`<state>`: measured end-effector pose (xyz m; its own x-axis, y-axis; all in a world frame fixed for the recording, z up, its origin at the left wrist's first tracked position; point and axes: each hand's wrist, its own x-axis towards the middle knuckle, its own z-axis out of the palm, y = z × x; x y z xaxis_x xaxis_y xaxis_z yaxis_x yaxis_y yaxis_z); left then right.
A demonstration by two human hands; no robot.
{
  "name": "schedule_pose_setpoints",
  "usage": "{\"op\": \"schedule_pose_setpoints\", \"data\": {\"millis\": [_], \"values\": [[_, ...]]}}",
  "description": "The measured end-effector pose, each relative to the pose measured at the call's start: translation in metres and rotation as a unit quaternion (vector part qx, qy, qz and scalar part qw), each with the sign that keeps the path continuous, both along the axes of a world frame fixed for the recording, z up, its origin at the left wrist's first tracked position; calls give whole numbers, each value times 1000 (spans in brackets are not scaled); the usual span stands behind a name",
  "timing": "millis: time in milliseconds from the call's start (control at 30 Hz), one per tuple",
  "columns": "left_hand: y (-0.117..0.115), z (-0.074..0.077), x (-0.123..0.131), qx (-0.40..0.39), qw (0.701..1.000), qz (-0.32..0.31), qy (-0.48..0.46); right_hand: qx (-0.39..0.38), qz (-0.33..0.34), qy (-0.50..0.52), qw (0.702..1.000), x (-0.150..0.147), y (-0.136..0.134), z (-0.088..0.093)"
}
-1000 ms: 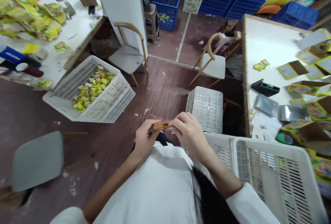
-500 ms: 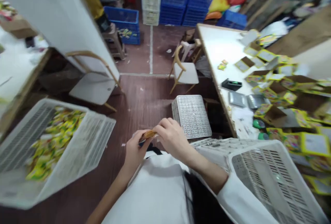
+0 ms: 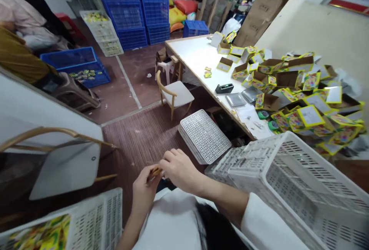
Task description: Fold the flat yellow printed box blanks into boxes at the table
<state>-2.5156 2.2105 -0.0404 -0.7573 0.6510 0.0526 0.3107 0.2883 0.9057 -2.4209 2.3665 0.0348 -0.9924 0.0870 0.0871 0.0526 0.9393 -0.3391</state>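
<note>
a white table (image 3: 188,54) stands ahead, right, yellow-edged boxes (image 3: 311,117) heaped on it; a white slatted crate (image 3: 249,180) sits nearer; the left hand (image 3: 145,186) grasps a small brown item (image 3: 156,171), low before the body; the right hand (image 3: 180,168) curls at its end, grip unclear

an orange-brown piece (image 3: 156,172), seemingly flat, sits in the left hand (image 3: 143,185).

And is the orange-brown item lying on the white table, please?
No, the left hand holds the orange-brown item, with the right hand beside it.
</note>
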Motion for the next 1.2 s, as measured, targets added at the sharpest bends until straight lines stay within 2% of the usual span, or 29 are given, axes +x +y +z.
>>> {"op": "schedule_pose_setpoints", "data": {"millis": [167, 333, 533, 700, 800, 967, 1200], "values": [[32, -7, -23, 12, 1000, -16, 2, -3, 4, -25, 1000, -24, 36, 1], [80, -9, -44, 44, 999, -12, -9, -21, 30, -30, 999, -48, 92, 11], [147, -3, -58, 68, 997, 5, -28, -63, 38, 1, 997, -64, 161, 18], [193, 3, -63, 108, 994, -8, -5, -88, 9, -20, 996, -70, 197, 12], [209, 5, -69, 115, 993, -17, 0, -93, -3, -33, 995, -75, 209, 6], [220, 9, -81, 97, 995, -30, -7, -103, -10, -34, 994, -83, 219, 4], [230, 13, -88, 94, 995, -23, -14, -201, 0, 33, 979, -86, 241, 8]]}}
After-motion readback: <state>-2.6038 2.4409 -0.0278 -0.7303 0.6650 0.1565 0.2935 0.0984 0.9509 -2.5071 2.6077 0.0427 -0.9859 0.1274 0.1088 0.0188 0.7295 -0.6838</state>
